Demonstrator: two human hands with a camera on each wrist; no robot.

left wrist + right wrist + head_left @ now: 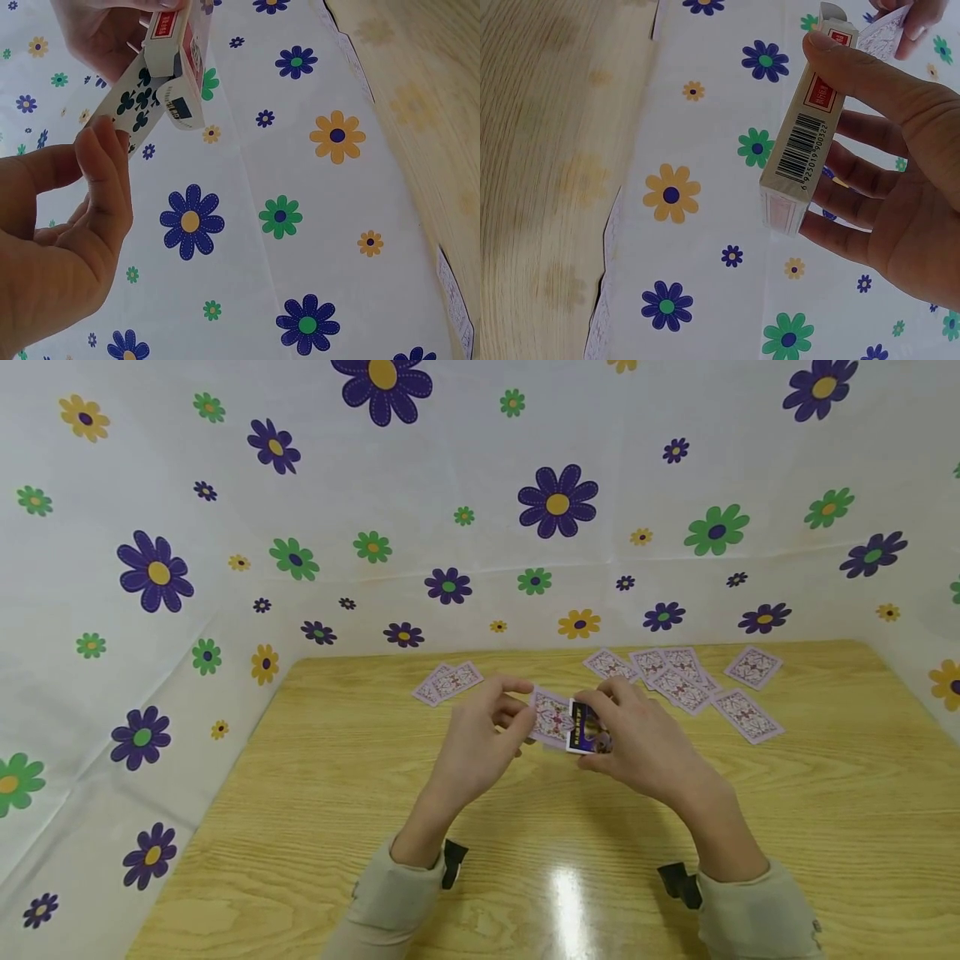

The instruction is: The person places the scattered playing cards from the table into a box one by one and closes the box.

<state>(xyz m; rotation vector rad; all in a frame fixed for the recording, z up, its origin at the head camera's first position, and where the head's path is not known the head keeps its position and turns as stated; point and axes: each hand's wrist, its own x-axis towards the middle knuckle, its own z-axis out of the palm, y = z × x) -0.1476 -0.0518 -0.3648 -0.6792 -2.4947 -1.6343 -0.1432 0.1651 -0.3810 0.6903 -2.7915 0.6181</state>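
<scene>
I'm seeing the right hand [645, 747] gripping the card box [804, 127] by its narrow sides, above the table [825, 793], open end twd the left. Left hand [480, 739] is pinching a card [135, 105] just beside the box mouth, its long axis roughly in line w/ the box.

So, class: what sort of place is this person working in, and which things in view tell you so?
Probably a staged tabletop corner: a wooden table boxed in by flower-print sheeting, playing cards strewn across it, and a card box held in the right hand.
</scene>
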